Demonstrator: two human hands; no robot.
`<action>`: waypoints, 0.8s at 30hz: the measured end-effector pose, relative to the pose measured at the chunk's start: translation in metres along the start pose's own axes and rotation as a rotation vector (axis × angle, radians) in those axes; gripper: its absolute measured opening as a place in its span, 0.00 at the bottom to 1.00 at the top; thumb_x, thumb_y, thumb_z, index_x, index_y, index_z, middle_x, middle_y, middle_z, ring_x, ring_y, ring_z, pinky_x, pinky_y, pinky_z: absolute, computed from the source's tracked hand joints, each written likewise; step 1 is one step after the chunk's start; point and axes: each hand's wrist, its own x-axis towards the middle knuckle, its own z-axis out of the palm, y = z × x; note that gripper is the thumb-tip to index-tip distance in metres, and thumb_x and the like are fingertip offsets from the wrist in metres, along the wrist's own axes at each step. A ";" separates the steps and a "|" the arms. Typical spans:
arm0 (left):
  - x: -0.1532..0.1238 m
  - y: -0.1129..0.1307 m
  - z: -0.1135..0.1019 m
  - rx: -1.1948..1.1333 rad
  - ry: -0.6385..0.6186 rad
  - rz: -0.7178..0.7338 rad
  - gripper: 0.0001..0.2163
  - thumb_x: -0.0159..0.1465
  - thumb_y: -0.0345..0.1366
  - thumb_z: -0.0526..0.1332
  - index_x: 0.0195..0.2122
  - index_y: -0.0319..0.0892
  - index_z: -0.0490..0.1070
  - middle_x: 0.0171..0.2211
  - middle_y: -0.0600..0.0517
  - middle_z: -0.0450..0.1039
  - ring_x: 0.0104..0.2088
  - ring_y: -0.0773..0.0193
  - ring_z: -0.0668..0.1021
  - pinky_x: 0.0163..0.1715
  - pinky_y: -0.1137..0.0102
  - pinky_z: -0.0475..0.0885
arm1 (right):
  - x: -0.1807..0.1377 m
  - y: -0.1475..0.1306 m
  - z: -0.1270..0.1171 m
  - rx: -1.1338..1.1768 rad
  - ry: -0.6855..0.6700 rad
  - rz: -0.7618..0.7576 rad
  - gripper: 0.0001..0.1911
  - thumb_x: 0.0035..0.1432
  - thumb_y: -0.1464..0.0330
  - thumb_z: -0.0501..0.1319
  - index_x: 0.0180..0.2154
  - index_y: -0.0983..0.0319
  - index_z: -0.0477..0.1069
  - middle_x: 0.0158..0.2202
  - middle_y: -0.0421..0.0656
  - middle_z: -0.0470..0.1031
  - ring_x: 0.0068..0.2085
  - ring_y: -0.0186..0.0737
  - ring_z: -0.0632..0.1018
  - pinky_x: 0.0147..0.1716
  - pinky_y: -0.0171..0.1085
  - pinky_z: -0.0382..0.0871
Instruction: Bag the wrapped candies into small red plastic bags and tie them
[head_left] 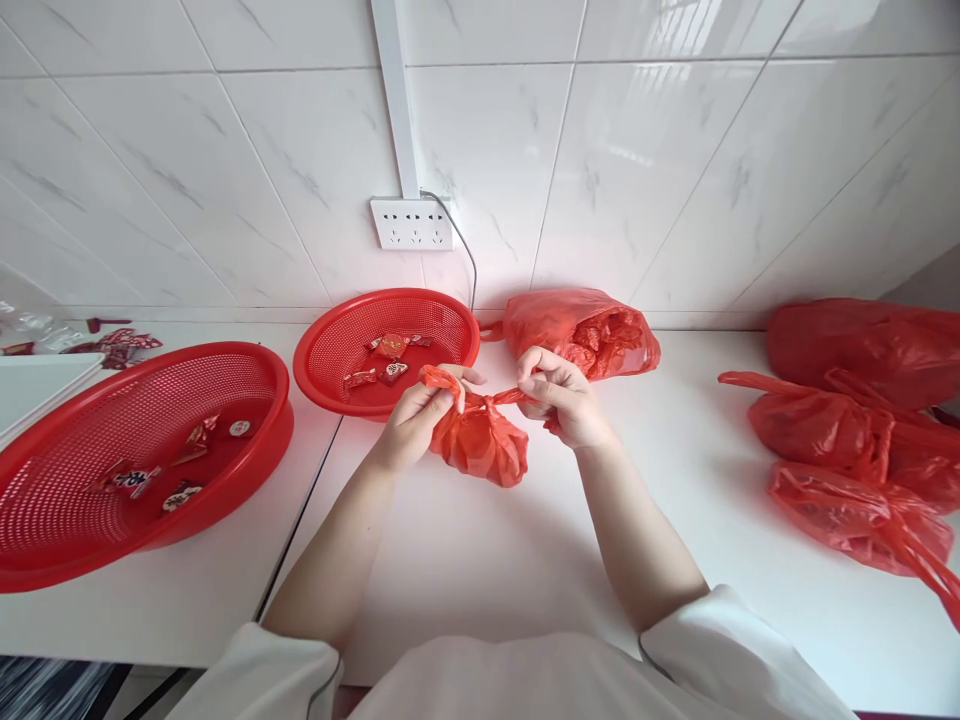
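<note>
A small filled red plastic bag (480, 448) hangs just above the white table (465, 570) in front of me. My left hand (420, 415) pinches one of its handles, and my right hand (559, 398) pinches the other. The two handles are pulled apart sideways, crossed over the bag's top. Behind my hands stands a round red mesh basket (330, 350) holding a few wrapped candies (390, 347).
A bigger red mesh basket (45, 520) with several candies sits at the left. An open red bag stuffed with more red bags (592, 330) lies against the tiled wall. Several tied red bags (855, 450) are piled at the right. A wall socket (411, 223) is above the baskets.
</note>
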 end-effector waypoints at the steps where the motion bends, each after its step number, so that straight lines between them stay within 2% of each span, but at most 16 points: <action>1: 0.000 0.000 0.000 0.001 0.017 0.012 0.14 0.68 0.41 0.53 0.27 0.41 0.69 0.50 0.45 0.70 0.52 0.54 0.71 0.54 0.60 0.66 | -0.002 -0.004 -0.001 -0.072 -0.013 0.015 0.06 0.58 0.66 0.60 0.32 0.59 0.64 0.16 0.29 0.47 0.18 0.27 0.46 0.18 0.31 0.41; 6: 0.001 0.007 -0.010 -0.042 0.126 0.057 0.17 0.66 0.42 0.53 0.21 0.42 0.63 0.48 0.46 0.71 0.57 0.54 0.68 0.60 0.57 0.60 | -0.016 -0.029 -0.010 -0.368 -0.060 0.062 0.09 0.62 0.61 0.58 0.42 0.58 0.66 0.17 0.31 0.47 0.20 0.29 0.49 0.20 0.33 0.43; 10: -0.002 0.018 -0.025 -0.056 0.284 0.149 0.17 0.65 0.41 0.53 0.19 0.42 0.61 0.49 0.47 0.70 0.58 0.52 0.66 0.59 0.56 0.61 | -0.033 -0.049 -0.026 -0.521 -0.075 -0.008 0.12 0.64 0.63 0.57 0.49 0.56 0.63 0.20 0.32 0.48 0.22 0.32 0.51 0.23 0.35 0.47; 12: -0.004 0.022 -0.031 -0.010 0.308 0.165 0.18 0.65 0.41 0.53 0.18 0.42 0.59 0.48 0.47 0.71 0.58 0.52 0.65 0.59 0.56 0.61 | -0.040 -0.057 -0.034 -0.593 -0.076 -0.038 0.14 0.64 0.64 0.56 0.51 0.56 0.62 0.20 0.32 0.47 0.22 0.32 0.51 0.23 0.35 0.47; 14: -0.004 0.022 -0.033 0.060 0.251 0.109 0.18 0.65 0.41 0.53 0.18 0.43 0.59 0.47 0.47 0.72 0.58 0.52 0.66 0.59 0.56 0.61 | -0.045 -0.062 -0.039 -0.666 -0.066 -0.035 0.15 0.64 0.64 0.56 0.52 0.57 0.62 0.19 0.32 0.47 0.22 0.32 0.51 0.23 0.35 0.48; 17: -0.003 0.019 -0.031 0.132 0.101 -0.068 0.16 0.65 0.40 0.53 0.20 0.42 0.63 0.49 0.47 0.72 0.55 0.52 0.69 0.58 0.57 0.62 | -0.046 -0.065 -0.043 -0.811 -0.045 0.060 0.14 0.64 0.62 0.55 0.50 0.58 0.65 0.19 0.32 0.48 0.21 0.31 0.52 0.22 0.34 0.49; 21: -0.001 0.017 -0.026 0.248 -0.061 -0.303 0.11 0.65 0.40 0.54 0.28 0.44 0.71 0.52 0.50 0.71 0.53 0.55 0.72 0.56 0.61 0.65 | -0.044 -0.064 -0.047 -1.084 0.018 0.279 0.14 0.63 0.59 0.53 0.46 0.56 0.70 0.22 0.36 0.62 0.22 0.32 0.62 0.21 0.33 0.53; 24: -0.002 0.017 -0.021 0.412 -0.121 -0.451 0.08 0.63 0.42 0.57 0.38 0.49 0.74 0.49 0.53 0.73 0.51 0.56 0.75 0.52 0.61 0.68 | -0.040 -0.059 -0.048 -1.218 0.046 0.425 0.15 0.62 0.57 0.54 0.45 0.55 0.71 0.32 0.40 0.73 0.29 0.36 0.71 0.24 0.34 0.60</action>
